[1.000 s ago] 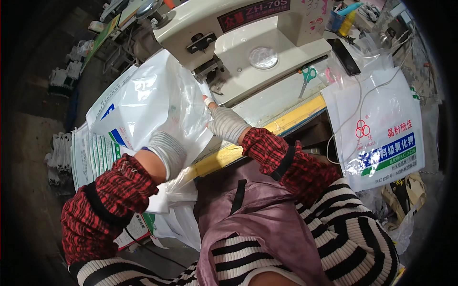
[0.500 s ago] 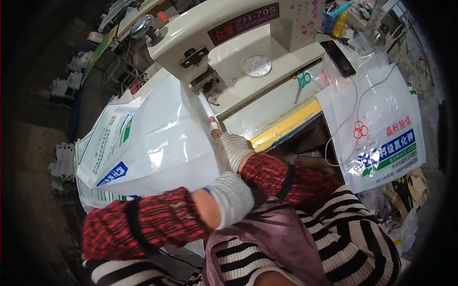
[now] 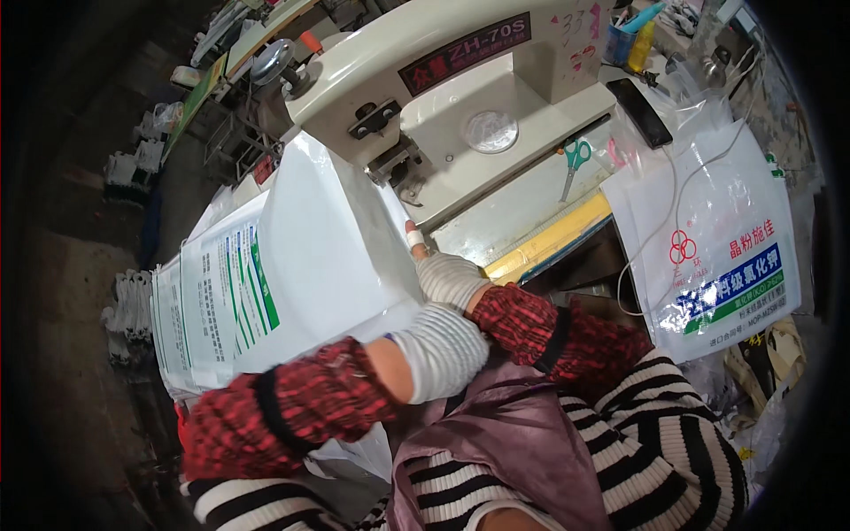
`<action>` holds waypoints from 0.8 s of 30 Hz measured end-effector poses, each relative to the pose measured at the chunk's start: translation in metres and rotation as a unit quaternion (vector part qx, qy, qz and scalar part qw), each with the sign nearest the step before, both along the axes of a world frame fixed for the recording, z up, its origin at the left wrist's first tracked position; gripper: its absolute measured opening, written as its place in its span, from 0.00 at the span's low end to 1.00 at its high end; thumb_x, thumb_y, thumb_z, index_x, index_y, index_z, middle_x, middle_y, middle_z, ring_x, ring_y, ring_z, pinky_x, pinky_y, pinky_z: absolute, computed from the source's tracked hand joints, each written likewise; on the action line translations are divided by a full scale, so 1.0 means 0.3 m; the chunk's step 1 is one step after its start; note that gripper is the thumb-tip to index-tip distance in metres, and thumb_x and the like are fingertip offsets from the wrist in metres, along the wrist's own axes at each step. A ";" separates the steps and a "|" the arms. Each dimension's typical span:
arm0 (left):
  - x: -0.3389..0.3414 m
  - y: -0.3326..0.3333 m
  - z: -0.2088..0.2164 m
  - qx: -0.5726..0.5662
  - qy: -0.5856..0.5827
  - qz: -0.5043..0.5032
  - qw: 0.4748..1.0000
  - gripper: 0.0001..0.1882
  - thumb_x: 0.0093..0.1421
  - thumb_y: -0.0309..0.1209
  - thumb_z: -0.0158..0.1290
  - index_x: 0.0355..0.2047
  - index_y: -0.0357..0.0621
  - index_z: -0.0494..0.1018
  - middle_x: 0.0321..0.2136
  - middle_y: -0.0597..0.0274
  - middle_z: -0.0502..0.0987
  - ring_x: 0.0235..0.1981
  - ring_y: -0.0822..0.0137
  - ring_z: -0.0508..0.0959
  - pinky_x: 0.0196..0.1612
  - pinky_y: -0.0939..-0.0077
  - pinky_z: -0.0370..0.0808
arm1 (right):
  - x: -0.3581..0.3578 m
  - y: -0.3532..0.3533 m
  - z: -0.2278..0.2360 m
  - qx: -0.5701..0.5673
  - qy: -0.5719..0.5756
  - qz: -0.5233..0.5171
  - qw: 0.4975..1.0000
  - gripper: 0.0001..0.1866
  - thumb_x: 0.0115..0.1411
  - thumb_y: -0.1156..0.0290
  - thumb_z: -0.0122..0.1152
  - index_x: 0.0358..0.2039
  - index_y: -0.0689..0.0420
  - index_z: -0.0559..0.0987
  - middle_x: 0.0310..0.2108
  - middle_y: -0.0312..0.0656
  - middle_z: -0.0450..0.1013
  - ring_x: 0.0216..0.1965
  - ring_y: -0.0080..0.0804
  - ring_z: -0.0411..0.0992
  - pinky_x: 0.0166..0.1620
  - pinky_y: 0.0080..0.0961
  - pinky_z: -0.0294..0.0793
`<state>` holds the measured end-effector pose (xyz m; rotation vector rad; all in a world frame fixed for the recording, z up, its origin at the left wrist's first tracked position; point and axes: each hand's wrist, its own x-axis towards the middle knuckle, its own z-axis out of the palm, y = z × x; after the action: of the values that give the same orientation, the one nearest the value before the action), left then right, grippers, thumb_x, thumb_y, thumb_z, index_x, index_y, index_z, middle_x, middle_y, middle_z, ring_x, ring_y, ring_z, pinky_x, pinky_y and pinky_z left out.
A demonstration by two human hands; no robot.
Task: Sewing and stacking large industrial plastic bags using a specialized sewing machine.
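A large white plastic sack (image 3: 341, 212) lies to the left, its right edge running up to the needle area of a cream sewing machine (image 3: 549, 106). My right hand (image 3: 449, 276), in a white ribbed glove with bare fingertips, grips the sack's edge just below the presser foot (image 3: 398, 168). One fingertip shows there; the other fingers are hidden. Close below it is my left hand (image 3: 440, 352), gloved alike, against the sack's near edge. Its fingers are turned away from view, so their hold does not show.
Teal-handled scissors (image 3: 574, 166) lie on the machine bed, beside a yellow strip (image 3: 553, 234). A black phone (image 3: 639, 113) with a white cable rests farther right. Another printed white sack (image 3: 708, 239) hangs over the right side. Stacked sacks (image 3: 131, 305) stand at the far left.
The sack's left part has shifted and opened out: the blue printed patch is out of sight and a green panel shows. Both hands keep nearly the same place by the machine.
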<state>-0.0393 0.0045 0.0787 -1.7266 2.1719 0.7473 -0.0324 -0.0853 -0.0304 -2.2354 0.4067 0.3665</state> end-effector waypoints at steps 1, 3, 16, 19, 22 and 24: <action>0.037 -0.036 0.052 0.011 -0.008 0.006 1.000 0.11 0.44 0.35 0.55 0.27 0.44 0.78 0.22 0.55 0.78 0.25 0.53 0.79 0.27 0.60 0.74 | -0.012 -0.024 -0.004 -0.046 0.004 0.030 0.998 0.34 0.63 0.65 0.34 0.66 0.60 0.37 0.41 0.61 0.72 0.41 0.52 0.74 0.44 0.44 0.71; 0.115 -0.074 0.181 0.065 -0.071 0.029 0.995 0.19 0.38 0.41 0.60 0.31 0.46 0.77 0.22 0.55 0.77 0.27 0.53 0.78 0.30 0.64 0.75 | 0.022 -0.049 -0.006 -0.084 -0.013 0.031 0.996 0.36 0.62 0.66 0.37 0.65 0.62 0.36 0.38 0.58 0.74 0.37 0.50 0.75 0.40 0.44 0.73; 0.028 0.014 -0.160 -0.047 -0.099 0.010 0.994 0.08 0.52 0.36 0.51 0.29 0.48 0.76 0.23 0.57 0.75 0.31 0.59 0.77 0.35 0.63 0.67 | 0.021 -0.031 -0.035 0.023 -0.018 -0.045 0.999 0.32 0.61 0.71 0.40 0.65 0.57 0.46 0.35 0.57 0.74 0.37 0.53 0.75 0.41 0.42 0.73; 0.276 0.082 -0.087 -0.153 0.103 0.165 0.969 0.09 0.55 0.33 0.48 0.34 0.47 0.75 0.27 0.60 0.75 0.34 0.59 0.77 0.40 0.60 0.69 | -0.050 -0.022 -0.149 -0.030 -0.203 0.042 0.978 0.36 0.60 0.73 0.42 0.66 0.60 0.40 0.33 0.56 0.75 0.35 0.51 0.75 0.39 0.39 0.74; 0.360 0.058 0.054 -0.082 0.043 0.164 0.982 0.10 0.56 0.33 0.47 0.35 0.46 0.75 0.27 0.59 0.76 0.34 0.58 0.78 0.40 0.60 0.72 | -0.016 -0.041 0.085 -0.127 0.037 0.081 0.988 0.36 0.60 0.72 0.41 0.66 0.57 0.40 0.33 0.52 0.76 0.37 0.49 0.75 0.39 0.39 0.74; 0.261 0.000 0.151 0.036 -0.151 0.041 0.987 0.10 0.57 0.33 0.47 0.34 0.45 0.75 0.26 0.58 0.76 0.33 0.57 0.79 0.39 0.61 0.74 | 0.093 -0.059 -0.021 -0.088 0.026 -0.032 0.995 0.34 0.58 0.70 0.43 0.65 0.57 0.49 0.31 0.53 0.76 0.35 0.48 0.76 0.38 0.42 0.74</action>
<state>0.0389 0.0046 0.1241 -1.7708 1.8621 0.5348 -0.0044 -0.1031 -0.0367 -2.3816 0.5563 0.3679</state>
